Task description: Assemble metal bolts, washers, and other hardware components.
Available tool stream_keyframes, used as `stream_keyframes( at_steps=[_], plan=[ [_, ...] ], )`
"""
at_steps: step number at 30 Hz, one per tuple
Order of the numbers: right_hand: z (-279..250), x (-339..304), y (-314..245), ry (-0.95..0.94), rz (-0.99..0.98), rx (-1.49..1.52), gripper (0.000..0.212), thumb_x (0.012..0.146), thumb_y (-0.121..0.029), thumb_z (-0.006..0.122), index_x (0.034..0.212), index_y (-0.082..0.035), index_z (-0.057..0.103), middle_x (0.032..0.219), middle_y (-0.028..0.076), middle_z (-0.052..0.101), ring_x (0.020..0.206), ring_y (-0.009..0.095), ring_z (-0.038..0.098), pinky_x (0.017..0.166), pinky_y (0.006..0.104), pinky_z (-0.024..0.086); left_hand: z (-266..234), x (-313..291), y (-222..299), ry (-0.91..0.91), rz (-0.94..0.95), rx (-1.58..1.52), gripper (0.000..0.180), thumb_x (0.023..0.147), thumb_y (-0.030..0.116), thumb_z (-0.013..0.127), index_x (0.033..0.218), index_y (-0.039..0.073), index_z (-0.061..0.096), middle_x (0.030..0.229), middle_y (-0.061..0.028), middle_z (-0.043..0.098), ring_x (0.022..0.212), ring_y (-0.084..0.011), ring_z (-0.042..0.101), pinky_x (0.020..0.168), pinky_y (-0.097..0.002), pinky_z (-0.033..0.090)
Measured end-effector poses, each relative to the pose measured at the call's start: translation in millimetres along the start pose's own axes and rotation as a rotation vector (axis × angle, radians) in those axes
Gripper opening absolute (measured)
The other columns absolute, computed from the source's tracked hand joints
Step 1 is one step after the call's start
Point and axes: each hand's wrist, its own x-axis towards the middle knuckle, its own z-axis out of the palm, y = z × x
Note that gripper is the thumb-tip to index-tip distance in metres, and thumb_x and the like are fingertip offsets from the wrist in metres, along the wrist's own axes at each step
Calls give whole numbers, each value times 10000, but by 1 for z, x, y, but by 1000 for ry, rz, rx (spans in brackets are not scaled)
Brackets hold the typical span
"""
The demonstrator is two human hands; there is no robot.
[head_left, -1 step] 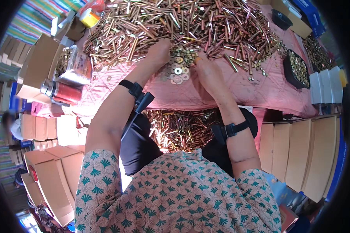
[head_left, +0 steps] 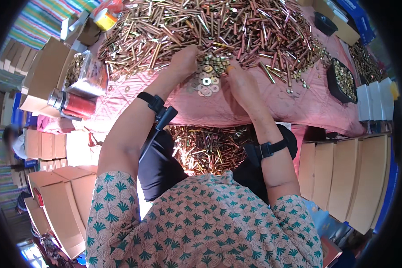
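Observation:
A broad heap of metal tubes [head_left: 165, 31], brassy and pinkish, covers the far part of the pink quilted cloth [head_left: 183, 107]. At the heap's near edge lies a small pile of nuts [head_left: 218, 62]. Flat round washers [head_left: 206, 81] spread toward me from it. My left hand [head_left: 184, 61] is curled at the left side of the nuts, against the tubes. On their right side my right hand [head_left: 240, 79] is closed, with something yellow at its fingertips. What either hand's fingers hold is too small or hidden to make out.
A black tray of nuts [head_left: 342, 80] stands at the right. At the left are a clear plastic box [head_left: 90, 79], a red flask [head_left: 76, 105] and open cardboard boxes [head_left: 47, 73]. More tubes [head_left: 210, 152] lie below, between my knees. Cardboard cartons [head_left: 344, 176] line the lower right.

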Motion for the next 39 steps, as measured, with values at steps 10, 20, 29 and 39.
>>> stream_keyframes(
  at_steps=[10, 20, 29, 39],
  plan=[
    [10, 0, 2, 110, -127, -143, 48, 790, -38, 497, 790, 3, 522, 780, 202, 569, 704, 389, 600, 607, 470, 475, -67, -83, -36, 46, -635, -1007, 180, 830, 32, 612, 1004, 5, 575, 875, -47, 622, 724, -119, 588, 609, -238, 513],
    [11, 4, -6, 29, -59, -130, 134, 767, -6, 539, 898, 4, 567, 851, 195, 585, 775, 392, 592, 662, 467, 465, -101, -110, -66, -258, -630, -361, 152, 857, 108, 621, 949, -11, 593, 772, -76, 623, 653, -148, 595, 629, -264, 502],
    [13, 4, -7, 12, -75, -132, 127, 777, -29, 574, 900, 2, 562, 850, 191, 585, 801, 385, 587, 678, 457, 460, -92, -86, -90, -12, -462, -86, 297, 813, 259, 601, 986, 18, 577, 885, -214, 639, 840, -356, 630, 751, -421, 489],
    [18, 8, -7, 58, -107, -105, 57, 816, -48, 500, 812, 6, 516, 799, 208, 567, 746, 406, 590, 634, 486, 464, -59, -48, -82, -35, -320, 554, 200, 840, 154, 483, 956, -6, 515, 888, -233, 628, 830, -360, 632, 754, -456, 506]
  ],
)
